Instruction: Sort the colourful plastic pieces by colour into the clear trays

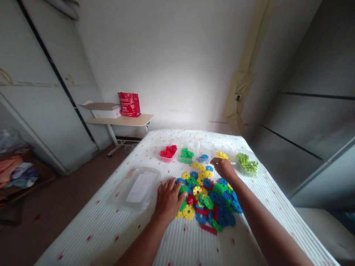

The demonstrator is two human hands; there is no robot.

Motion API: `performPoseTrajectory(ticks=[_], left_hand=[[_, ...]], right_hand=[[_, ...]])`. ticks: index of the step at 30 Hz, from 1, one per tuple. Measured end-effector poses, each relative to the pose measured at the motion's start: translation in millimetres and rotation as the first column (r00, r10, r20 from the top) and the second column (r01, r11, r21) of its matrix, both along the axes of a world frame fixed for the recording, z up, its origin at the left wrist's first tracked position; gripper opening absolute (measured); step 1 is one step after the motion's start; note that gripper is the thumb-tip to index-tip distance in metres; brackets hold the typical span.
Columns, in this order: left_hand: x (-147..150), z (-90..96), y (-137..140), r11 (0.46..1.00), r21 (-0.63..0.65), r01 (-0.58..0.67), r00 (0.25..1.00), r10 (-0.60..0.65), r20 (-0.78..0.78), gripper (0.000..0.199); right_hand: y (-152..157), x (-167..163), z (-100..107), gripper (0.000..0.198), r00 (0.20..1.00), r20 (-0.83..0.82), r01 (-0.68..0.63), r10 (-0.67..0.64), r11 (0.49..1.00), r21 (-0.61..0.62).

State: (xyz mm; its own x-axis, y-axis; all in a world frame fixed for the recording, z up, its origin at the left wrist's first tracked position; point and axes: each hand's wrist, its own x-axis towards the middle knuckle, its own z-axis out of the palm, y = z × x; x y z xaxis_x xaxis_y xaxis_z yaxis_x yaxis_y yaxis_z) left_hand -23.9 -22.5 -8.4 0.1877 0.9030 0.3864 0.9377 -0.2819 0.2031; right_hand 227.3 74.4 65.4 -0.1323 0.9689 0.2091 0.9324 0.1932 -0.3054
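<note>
My left hand (168,199) rests at the left edge of a mixed pile of flower-shaped plastic discs, fingers spread, touching green and blue pieces. Beside its thumb lies a yellow disc (189,212). Held above the far side of the pile, my right hand (224,168) has its fingers drawn together; what they hold, if anything, is hidden. It is nearest to a clear box with yellow discs (222,155) and another with blue discs (203,157). Red bars (209,229) lie among the blue, green and yellow discs, and my right forearm covers part of the pile's right side.
Farther left in the row stand clear boxes of red pieces (168,151) and green discs (186,153); lime-green pieces (246,162) fill one at the right. A clear plastic lid (124,193) lies left on the white quilted cover (105,225). A side table (130,120) holds a red bag (129,105).
</note>
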Motion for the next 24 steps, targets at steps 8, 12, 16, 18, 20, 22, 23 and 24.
performPoseTrajectory(ticks=[8, 12, 16, 18, 20, 22, 23, 24], left_hand=[[-1.4, -1.5, 0.5, 1.000, 0.015, 0.003, 1.000, -0.003, -0.011, 0.034], [-1.7, -1.4, 0.9, 1.000, 0.000, 0.002, 1.000, -0.002, -0.024, 0.035], [-1.7, -0.5, 0.9, 1.000, -0.010, 0.003, 1.000, -0.003, -0.025, 0.035], [-1.8, -0.7, 0.9, 1.000, -0.005, 0.006, 1.000, -0.007, -0.022, 0.035], [-1.9, -1.3, 0.8, 1.000, 0.005, 0.007, 1.000, -0.006, -0.018, 0.035], [-1.9, -1.9, 0.8, 1.000, 0.010, 0.004, 1.000, -0.004, -0.016, 0.035], [-1.8, -2.0, 0.7, 1.000, 0.010, 0.003, 1.000, -0.003, -0.017, 0.035], [-1.7, -1.9, 0.6, 1.000, 0.007, 0.003, 1.000, -0.002, -0.017, 0.035]], right_hand=[[-2.7, -10.5, -22.5, 0.048, 0.907, 0.368, -0.151, 0.203, 0.975, -0.165], [-0.4, -11.6, -26.4, 0.043, 0.901, 0.400, -0.108, 0.170, 0.979, -0.172], [0.0, -6.1, -28.5, 0.036, 0.895, 0.427, -0.057, 0.131, 0.982, -0.182], [-1.5, -2.3, -28.3, 0.035, 0.893, 0.434, -0.037, 0.117, 0.981, -0.189], [-4.6, 1.6, -26.6, 0.037, 0.896, 0.432, -0.021, 0.102, 0.982, -0.188], [-9.5, 4.6, -23.0, 0.039, 0.900, 0.430, 0.000, 0.078, 0.984, -0.177], [-12.7, 5.5, -20.3, 0.039, 0.903, 0.426, 0.010, 0.062, 0.986, -0.166], [-16.2, 5.9, -17.3, 0.037, 0.910, 0.410, 0.013, 0.052, 0.988, -0.154]])
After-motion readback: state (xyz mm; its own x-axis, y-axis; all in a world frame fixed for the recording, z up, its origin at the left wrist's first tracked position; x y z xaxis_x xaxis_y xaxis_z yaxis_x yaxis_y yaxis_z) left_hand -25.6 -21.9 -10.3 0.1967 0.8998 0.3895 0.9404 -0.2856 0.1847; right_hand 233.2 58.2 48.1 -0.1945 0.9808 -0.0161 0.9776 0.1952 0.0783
